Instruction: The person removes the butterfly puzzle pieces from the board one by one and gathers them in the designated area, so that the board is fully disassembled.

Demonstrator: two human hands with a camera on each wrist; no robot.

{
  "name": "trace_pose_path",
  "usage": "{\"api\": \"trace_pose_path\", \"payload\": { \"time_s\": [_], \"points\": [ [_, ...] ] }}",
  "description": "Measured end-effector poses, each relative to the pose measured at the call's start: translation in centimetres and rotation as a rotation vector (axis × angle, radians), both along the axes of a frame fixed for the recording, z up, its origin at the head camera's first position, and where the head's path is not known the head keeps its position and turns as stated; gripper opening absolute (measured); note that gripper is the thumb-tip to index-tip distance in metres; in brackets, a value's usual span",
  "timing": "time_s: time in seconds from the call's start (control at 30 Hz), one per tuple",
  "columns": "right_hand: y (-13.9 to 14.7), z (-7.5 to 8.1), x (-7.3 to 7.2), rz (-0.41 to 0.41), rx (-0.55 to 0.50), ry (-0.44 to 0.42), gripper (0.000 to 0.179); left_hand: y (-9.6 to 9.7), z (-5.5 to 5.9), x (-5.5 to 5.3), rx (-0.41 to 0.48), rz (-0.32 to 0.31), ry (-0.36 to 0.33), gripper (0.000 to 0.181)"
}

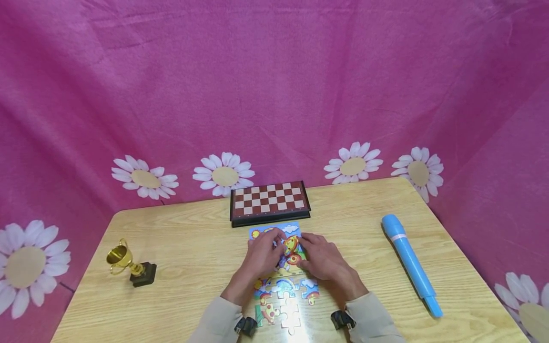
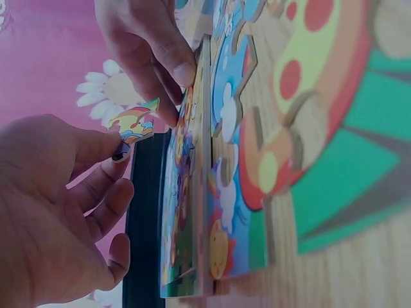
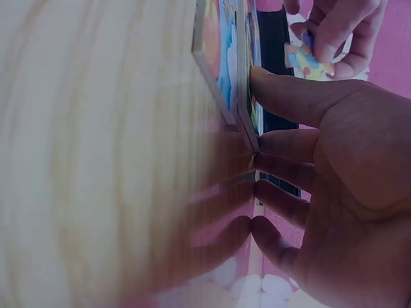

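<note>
A small colourful jigsaw piece (image 2: 133, 123) is pinched between the thumb and fingers of my left hand (image 1: 262, 255), raised over the picture puzzle board (image 1: 292, 228). In the right wrist view the same piece shows yellow, blue and orange printing. My right hand (image 1: 327, 257) rests at the board's right side, its thumb (image 3: 282, 93) on the board's top and its other fingertips down along the edge. Part of the board's picture is hidden under both hands. Several puzzle pieces (image 1: 286, 287) lie on the table just in front of the board, some joined.
A chessboard case (image 1: 269, 200) lies right behind the puzzle board. The gold trophy cup (image 1: 122, 257) stands on its black base at the left. A blue microphone-shaped thing (image 1: 409, 259) lies on the right of the wooden table (image 1: 193, 267). Pink cloth with daisies (image 1: 274, 95) hangs behind.
</note>
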State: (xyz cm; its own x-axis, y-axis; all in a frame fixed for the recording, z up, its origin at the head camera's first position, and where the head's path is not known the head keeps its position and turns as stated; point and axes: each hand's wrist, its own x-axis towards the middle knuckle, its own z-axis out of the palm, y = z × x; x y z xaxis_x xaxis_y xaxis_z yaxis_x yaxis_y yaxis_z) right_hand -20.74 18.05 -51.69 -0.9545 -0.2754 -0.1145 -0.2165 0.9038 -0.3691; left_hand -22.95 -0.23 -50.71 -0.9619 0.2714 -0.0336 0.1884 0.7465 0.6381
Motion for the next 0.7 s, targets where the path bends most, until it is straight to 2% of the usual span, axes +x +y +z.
{"api": "trace_pose_path", "payload": {
  "time_s": [0.1,0.33,0.7],
  "points": [
    [-0.1,0.0,0.0,0.003,0.003,-0.003,0.062,-0.3,0.3,0.5,0.008,-0.008,0.002,0.011],
    [0.0,-0.1,-0.1,0.008,0.007,0.007,0.062,-1.0,0.8,1.4,0.024,-0.038,0.057,0.015],
    [0.2,-0.2,0.0,0.019,0.006,0.016,0.062,-1.5,1.1,3.0,0.065,-0.086,-0.014,0.016]
  ]
}}
